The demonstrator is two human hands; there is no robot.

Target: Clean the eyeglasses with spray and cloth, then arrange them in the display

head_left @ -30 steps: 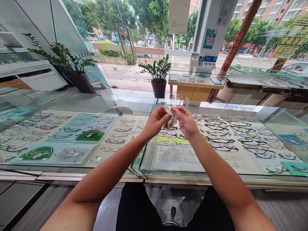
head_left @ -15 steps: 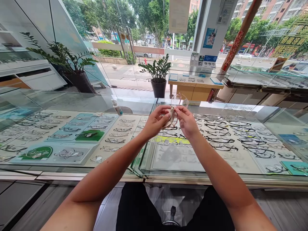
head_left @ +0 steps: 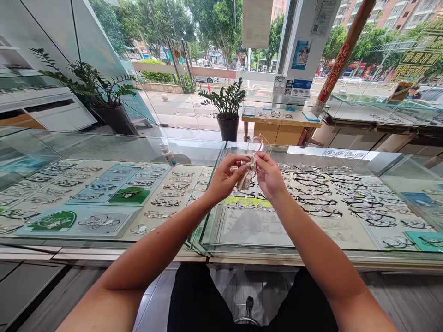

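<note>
At frame centre, above the worktop (head_left: 256, 230), the left hand (head_left: 223, 179) pinches the cloth (head_left: 246, 180) and the right hand (head_left: 272, 177) grips the glasses (head_left: 258, 144). The cloth is now bunched tighter than before, so wiping appears to be under way.

Both hands hold glasses (head_left: 255, 146) and a cloth (head_left: 246, 177) above the glass counter (head_left: 242, 230); a small bottle (head_left: 169, 155) stands on it to their left, potted plant (head_left: 226, 110) behind
</note>
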